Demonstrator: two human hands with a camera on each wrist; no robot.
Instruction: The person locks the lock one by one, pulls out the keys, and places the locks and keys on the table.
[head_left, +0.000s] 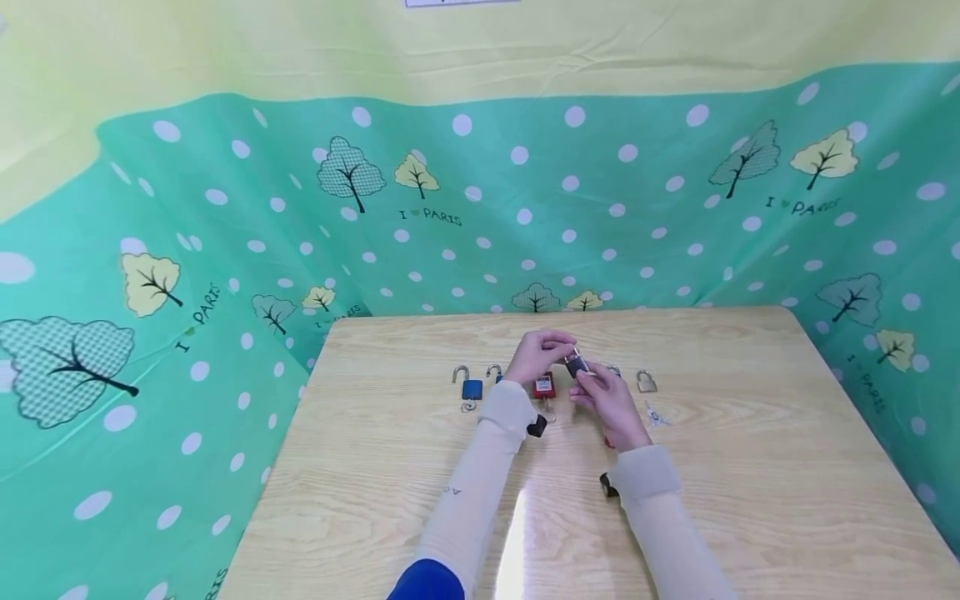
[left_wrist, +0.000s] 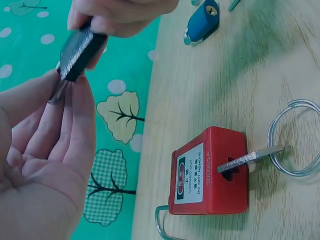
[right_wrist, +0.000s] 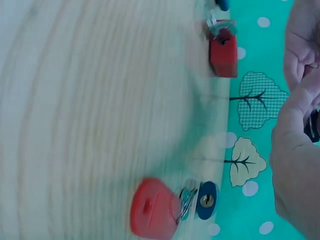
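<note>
Above the middle of the wooden table (head_left: 420, 500), my two hands meet around a small dark padlock (head_left: 576, 364). My left hand (head_left: 562, 346) grips its ribbed body (left_wrist: 77, 50) from above with curled fingers (left_wrist: 120, 15). From below, my right hand (head_left: 588, 390) pinches a thin metal piece, apparently a key (left_wrist: 56, 92), at the lock's end. Its palm (left_wrist: 35, 170) faces the left wrist view. Just below the hands, a red padlock (head_left: 543, 386) lies flat with a key (left_wrist: 250, 157) in its keyhole.
A blue padlock (head_left: 471, 387) and a second blue one (head_left: 495, 372) lie left of the hands. To their right are a silver padlock (head_left: 646, 382) and loose keys (head_left: 656, 414). A red key tag (right_wrist: 150, 207) on a ring lies by another blue lock (right_wrist: 206, 200). A patterned green cloth (head_left: 187, 275) walls the table.
</note>
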